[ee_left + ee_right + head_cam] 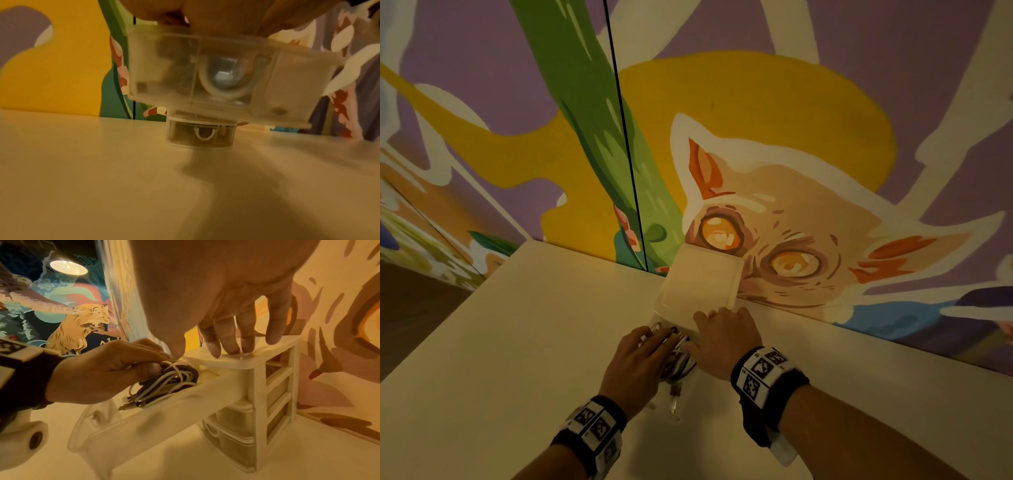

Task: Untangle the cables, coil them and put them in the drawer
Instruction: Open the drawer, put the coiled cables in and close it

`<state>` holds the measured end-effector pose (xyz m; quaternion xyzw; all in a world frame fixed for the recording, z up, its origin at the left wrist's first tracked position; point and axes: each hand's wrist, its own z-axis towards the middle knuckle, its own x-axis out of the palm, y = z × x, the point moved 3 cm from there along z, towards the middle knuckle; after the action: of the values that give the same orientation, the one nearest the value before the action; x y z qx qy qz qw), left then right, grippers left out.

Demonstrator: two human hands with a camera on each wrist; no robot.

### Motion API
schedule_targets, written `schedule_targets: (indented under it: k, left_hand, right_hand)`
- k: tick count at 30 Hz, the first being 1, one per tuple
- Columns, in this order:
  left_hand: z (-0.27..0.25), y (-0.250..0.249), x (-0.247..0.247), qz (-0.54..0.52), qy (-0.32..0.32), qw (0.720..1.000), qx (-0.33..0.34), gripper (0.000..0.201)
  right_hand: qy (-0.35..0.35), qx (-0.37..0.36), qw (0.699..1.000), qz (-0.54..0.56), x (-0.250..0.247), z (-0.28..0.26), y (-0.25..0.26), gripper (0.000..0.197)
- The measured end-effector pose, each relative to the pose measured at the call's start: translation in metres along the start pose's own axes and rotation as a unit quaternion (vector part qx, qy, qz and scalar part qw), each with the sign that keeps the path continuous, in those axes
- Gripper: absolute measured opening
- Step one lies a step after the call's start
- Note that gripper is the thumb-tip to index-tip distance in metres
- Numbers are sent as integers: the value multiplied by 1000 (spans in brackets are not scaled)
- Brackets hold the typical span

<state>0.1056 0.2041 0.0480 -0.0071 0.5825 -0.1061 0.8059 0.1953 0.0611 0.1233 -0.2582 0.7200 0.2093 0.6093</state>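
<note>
A small white plastic drawer unit [702,281] stands on the table against the painted wall. Its top drawer [164,415] is pulled out towards me. A coiled bundle of black and white cables [170,381] lies in that drawer, with plug ends sticking out at the near end. My left hand [654,337] lies over the bundle, and its fingers and thumb curl round the cables [681,363]. My right hand [726,329] rests flat on the unit's top, fingers [230,340] straight. The left wrist view shows the clear drawer front [226,73] close up, with a lower shut drawer [201,134] beneath it.
The white table [517,342] runs left and towards me from the unit. A colourful mural wall [791,171] stands right behind the unit. Two lower drawers [236,434] of the unit are shut. A lit ceiling lamp [68,267] shows in the right wrist view.
</note>
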Motion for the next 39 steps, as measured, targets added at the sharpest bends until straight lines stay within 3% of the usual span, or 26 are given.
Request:
schedule_targets:
  k: [3, 5, 8, 12, 17, 19, 22, 27, 30, 34, 37, 39]
  left_hand:
    - [7, -14, -2, -29, 3, 1000, -2, 33]
    - [6, -18, -4, -60, 11, 998, -12, 49]
    - [-4, -8, -5, -89, 3, 995, -33, 34]
    - [-23, -7, -4, -36, 60, 997, 23, 37]
    - [-55, 5, -6, -1, 182, 982, 55, 91]
    - [-52, 6, -3, 22, 222, 972, 70, 100]
    - [-41, 7, -2, 53, 240, 966, 82, 95]
    - [-21, 4, -6, 24, 240, 969, 47, 102]
    - [-13, -2, -7, 11, 233, 972, 19, 102]
    - [-24, -8, -6, -22, 179, 983, -22, 86]
    - [-28, -13, 2, -19, 192, 981, -33, 83]
    - [-23, -13, 6, 5, 195, 980, -35, 83]
  right_hand:
    - [6, 13, 1000, -8, 1, 4, 3, 53]
    - [11, 19, 1000, -14, 0, 6, 4, 50]
    - [20, 26, 999, -23, 2, 7, 5, 47]
    - [31, 30, 998, -38, 7, 8, 5, 51]
    - [29, 18, 998, -49, 10, 10, 6, 47]
    - [28, 13, 998, -53, 10, 10, 7, 45]
    - [22, 4, 999, -48, 9, 10, 6, 47]
    - [4, -29, 999, -29, 8, 4, -1, 73]
    - [15, -31, 998, -51, 8, 3, -3, 63]
    - [1, -15, 999, -43, 16, 4, 1, 42]
    - [39, 12, 998, -53, 22, 4, 3, 37]
    - [23, 22, 998, -58, 27, 5, 2, 31]
